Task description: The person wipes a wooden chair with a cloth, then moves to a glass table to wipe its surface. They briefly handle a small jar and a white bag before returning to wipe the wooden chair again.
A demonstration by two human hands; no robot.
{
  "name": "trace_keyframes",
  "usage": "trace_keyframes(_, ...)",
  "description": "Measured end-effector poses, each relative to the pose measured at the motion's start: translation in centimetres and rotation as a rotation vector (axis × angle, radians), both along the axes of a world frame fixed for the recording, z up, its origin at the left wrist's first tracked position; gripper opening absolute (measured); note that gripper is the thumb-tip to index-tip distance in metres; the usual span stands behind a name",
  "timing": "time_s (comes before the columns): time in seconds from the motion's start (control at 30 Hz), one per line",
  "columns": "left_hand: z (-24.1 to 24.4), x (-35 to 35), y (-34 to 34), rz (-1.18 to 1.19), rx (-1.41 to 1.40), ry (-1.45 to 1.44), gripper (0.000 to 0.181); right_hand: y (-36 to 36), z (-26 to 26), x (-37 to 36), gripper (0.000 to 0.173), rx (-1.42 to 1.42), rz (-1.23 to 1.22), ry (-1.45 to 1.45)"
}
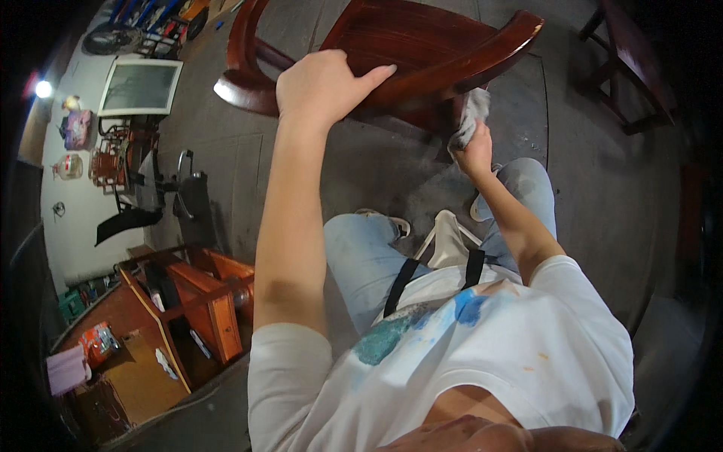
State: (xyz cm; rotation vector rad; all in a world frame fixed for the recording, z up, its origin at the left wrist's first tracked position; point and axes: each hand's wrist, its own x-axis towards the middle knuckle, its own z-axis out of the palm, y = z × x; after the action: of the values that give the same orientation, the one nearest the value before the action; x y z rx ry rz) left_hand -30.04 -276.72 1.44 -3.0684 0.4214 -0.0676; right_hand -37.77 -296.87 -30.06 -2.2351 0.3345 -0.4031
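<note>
A dark red, glossy wooden armchair (418, 34) with a curved top rail stands in front of my knees. My left hand (319, 85) grips the curved rail, its thumb stretched along the wood and its fingers hidden behind the rail. Lower and to the right, my right hand (477, 150) holds a crumpled grey-white cloth (473, 116) against or close beside the chair below the right end of the rail. Whether the cloth touches the wood cannot be told.
A dark wooden piece of furniture (638, 68) stands at the upper right. On the left are an office chair (149, 186), a white-framed panel (141, 87) and an orange-brown wooden cabinet (226, 322) by a cluttered board. The white legs of a low seat (449, 237) show between my legs.
</note>
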Motion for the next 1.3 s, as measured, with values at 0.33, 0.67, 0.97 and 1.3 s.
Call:
trace_keyframes(0.33, -1.4, 0.3, 0.9, -0.034, -0.060, -0.130, 0.059, 9.6, 7.3, -2.1, 0.059, 0.183, 0.276, -0.248)
trace_keyframes(0.67, -0.5, 0.2, -0.7, -0.045, -0.047, -0.032, 0.064, 9.6, -3.5, 12.1, 0.045, 0.116, 0.230, -0.193)
trace_keyframes(0.97, -1.2, 0.3, 0.4, -0.044, -0.097, -0.091, 0.062, 10.2, 0.6, 4.3, 0.051, -0.656, 0.386, 0.399)
trace_keyframes(1.3, -0.2, -0.1, 0.9, -0.007, -0.087, -0.047, 0.055, 4.9, 3.0, -7.4, 0.067, -0.277, 0.514, 0.682)
